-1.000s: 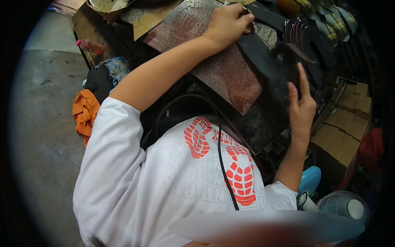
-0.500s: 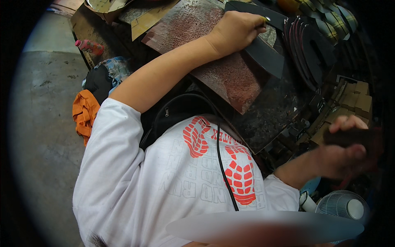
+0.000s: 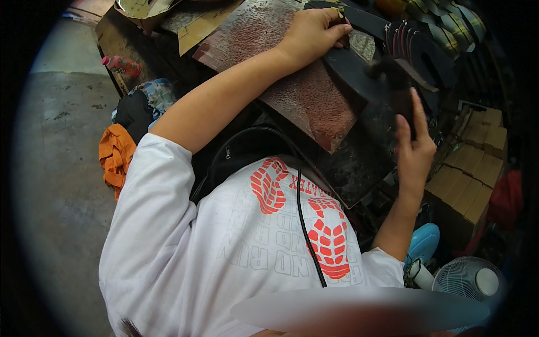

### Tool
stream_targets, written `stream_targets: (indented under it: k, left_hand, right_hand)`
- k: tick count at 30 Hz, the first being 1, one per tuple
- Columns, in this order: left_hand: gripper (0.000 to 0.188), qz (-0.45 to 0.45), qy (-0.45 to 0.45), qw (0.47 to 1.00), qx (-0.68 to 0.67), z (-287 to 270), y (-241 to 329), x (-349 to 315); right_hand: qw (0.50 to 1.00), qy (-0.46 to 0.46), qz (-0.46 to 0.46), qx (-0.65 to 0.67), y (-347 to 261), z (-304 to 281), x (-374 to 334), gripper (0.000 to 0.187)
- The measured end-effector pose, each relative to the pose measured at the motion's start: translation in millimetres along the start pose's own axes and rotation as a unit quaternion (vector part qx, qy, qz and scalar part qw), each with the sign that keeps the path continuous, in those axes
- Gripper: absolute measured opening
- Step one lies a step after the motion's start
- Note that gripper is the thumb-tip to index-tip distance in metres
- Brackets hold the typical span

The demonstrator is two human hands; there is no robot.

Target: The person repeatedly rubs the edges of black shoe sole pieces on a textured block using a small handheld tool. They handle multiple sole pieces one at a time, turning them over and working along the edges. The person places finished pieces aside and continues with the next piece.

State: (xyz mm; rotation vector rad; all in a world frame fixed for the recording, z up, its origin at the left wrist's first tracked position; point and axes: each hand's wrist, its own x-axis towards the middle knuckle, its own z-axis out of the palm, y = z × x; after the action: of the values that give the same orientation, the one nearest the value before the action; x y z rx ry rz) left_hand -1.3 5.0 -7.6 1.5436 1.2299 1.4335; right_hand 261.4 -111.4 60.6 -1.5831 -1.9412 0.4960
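Note:
My left hand is closed in a pinch above the brown, rough-surfaced board. A small yellowish bit shows at its fingertips, too little to name. Just below those fingers lies a flat black curved piece, one end over the board's edge. My right hand is to the right of this piece, thumb and a finger stretched along a dark block-like thing. Motion smears that thing, and its kind cannot be made out. Behind it stand several thin black curved pieces with reddish edges.
Brown cardboard boxes are stacked at the right, above a fan. A blue rounded thing is near my right elbow. At the left lie an orange cloth and a pink bottle. Yellowish sheets lie beyond the board.
My right hand has swung from the far right in to the black curved piece, bringing the dark block-like thing. My left hand has shifted slightly left; the black curved piece lies differently.

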Motion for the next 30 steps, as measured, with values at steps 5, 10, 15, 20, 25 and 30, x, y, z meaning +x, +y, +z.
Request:
stream_targets:
  k: [5,10,15,20,25,30]
  left_hand:
    - [0.018,0.135,-0.005,0.979,0.150,4,2,0]
    - [0.012,0.322,0.001,0.910,0.260,13,11,-6]
    - [0.016,0.196,0.054,0.961,0.186,8,11,0]
    - [0.018,-0.053,-0.037,0.997,-0.037,2,4,0]
    - [0.021,0.051,-0.018,0.997,0.053,6,3,-2]
    - [0.018,0.193,-0.006,0.962,0.192,8,12,-4]
  right_hand:
    - [0.962,0.039,-0.173,0.207,-71,-64,20,0.063]
    - [0.980,0.130,-0.143,0.055,-48,-32,8,0.054]
    - [0.999,-0.020,0.033,0.016,8,6,-5,0.054]
    - [0.994,-0.036,0.104,-0.003,24,9,-10,0.050]
    - [0.998,0.035,0.017,0.042,-6,-19,-7,0.043]
    - [0.933,0.184,-0.232,0.204,-70,-74,5,0.060]
